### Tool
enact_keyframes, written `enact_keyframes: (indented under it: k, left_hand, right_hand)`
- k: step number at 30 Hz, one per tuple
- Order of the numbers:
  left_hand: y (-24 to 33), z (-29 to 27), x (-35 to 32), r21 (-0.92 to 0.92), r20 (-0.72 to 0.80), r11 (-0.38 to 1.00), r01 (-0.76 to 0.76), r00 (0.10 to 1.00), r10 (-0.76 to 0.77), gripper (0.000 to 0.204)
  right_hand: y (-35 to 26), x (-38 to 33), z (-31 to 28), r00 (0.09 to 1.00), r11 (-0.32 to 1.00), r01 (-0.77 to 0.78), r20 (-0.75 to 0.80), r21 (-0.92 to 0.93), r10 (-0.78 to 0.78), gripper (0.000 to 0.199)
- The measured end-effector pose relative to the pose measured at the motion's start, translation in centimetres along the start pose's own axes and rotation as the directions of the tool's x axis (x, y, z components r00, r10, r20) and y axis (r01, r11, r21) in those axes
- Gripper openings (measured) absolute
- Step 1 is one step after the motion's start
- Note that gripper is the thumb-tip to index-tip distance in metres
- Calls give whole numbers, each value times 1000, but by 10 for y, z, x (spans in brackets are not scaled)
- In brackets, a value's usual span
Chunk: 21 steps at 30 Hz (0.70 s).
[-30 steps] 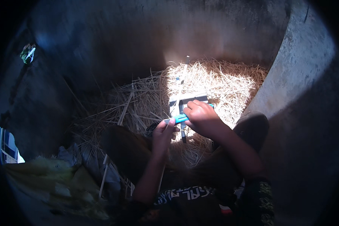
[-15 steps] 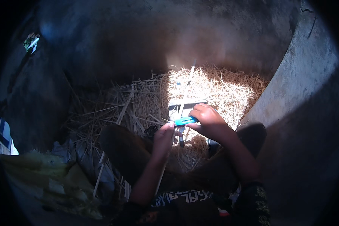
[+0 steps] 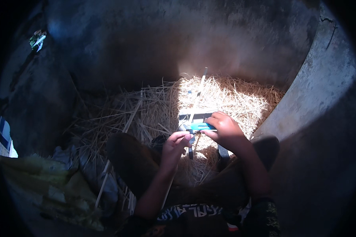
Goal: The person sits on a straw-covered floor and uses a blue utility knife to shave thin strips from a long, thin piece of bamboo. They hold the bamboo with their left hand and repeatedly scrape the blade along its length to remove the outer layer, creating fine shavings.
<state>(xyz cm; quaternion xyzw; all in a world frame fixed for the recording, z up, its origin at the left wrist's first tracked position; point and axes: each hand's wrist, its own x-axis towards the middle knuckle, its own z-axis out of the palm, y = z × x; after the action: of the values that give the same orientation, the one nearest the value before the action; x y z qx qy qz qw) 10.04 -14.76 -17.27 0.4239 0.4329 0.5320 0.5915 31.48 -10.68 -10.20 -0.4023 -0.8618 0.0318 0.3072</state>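
My right hand (image 3: 226, 128) is closed around a blue utility knife (image 3: 201, 126), which points left toward my other hand. Beside its tip, my left hand (image 3: 175, 148) pinches thumb against fingers on a thin pale strip (image 3: 168, 193), like split bamboo, that runs down toward my lap. How much of it the fingers hide I cannot tell. Just beyond the knife, a pale block-like object (image 3: 197, 113) with a dark side lies in bright sunlight. A long narrow slat (image 3: 201, 89) slants away over it. Below my hands is a dark slim tool (image 3: 190, 152), partly covered.
Loose straw-like shavings (image 3: 241, 94) heap between my bent knees and the dark curved wall (image 3: 146, 47). A paler sloping wall (image 3: 304, 91) rises on the right. Yellowish cloth or sacking (image 3: 47, 181) lies at the lower left, near more slats (image 3: 103, 183).
The knife in my right hand has shifted slightly right, its tip now a little away from my left fingertips. The whole view has tilted slightly.
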Motion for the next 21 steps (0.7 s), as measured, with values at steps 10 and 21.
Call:
enact_keyframes:
  k: [10, 21]
  left_hand:
    - [-8, -6, 3, -34, -61, 999, 23, 998, -25, 21]
    - [-8, -6, 1, -6, -16, 1000, 22, 1000, -22, 26]
  right_hand:
    - [-12, -1, 5, 993, 997, 83, 78, 10, -83, 24]
    - [-10, 0, -5, 994, 996, 88, 69, -5, -88, 25]
